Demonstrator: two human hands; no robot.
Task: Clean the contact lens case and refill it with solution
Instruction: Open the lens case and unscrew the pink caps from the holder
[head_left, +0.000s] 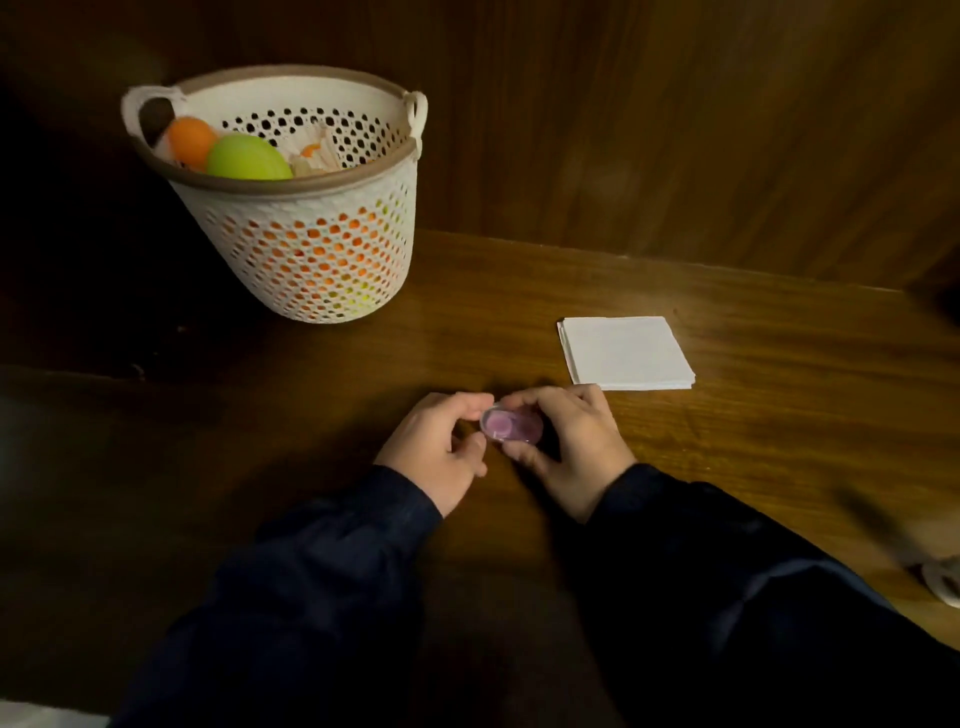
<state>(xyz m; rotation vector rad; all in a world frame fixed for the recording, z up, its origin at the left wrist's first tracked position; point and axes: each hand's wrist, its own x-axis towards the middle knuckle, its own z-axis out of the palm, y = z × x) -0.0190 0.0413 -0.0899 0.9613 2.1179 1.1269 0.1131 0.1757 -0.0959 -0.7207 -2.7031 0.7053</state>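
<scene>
Your left hand (436, 447) and right hand (566, 447) meet over the middle of a wooden table (753, 415), both grasping a small lens case (511, 425) with pink-purple wells under a clear cover. Your left thumb and forefinger pinch its left end, the remaining fingers of that hand curled beneath the palm. Your right hand wraps the case's right end, forefinger arched over the top edge and thumb tucked under the near side. The case sits between the two hands, low over the tabletop; whether it rests on the wood or is lifted clear cannot be told. Dark blue sleeves (363, 561) cover both forearms to the wrists. Just beyond your right hand lies a neat stack of white paper napkins (626, 352), square and flat, close to the knuckles but apart from them. Farther back on the left stands a white perforated basket (311, 218) with a brown rim and two loop handles, set near the wood-panelled wall; an orange ball (191, 137) and a green ball (247, 158) show over its rim, and more orange and green glows through the holes. At the far right edge, a pale rounded object (943, 579) is only partly seen, too blurred to identify.
</scene>
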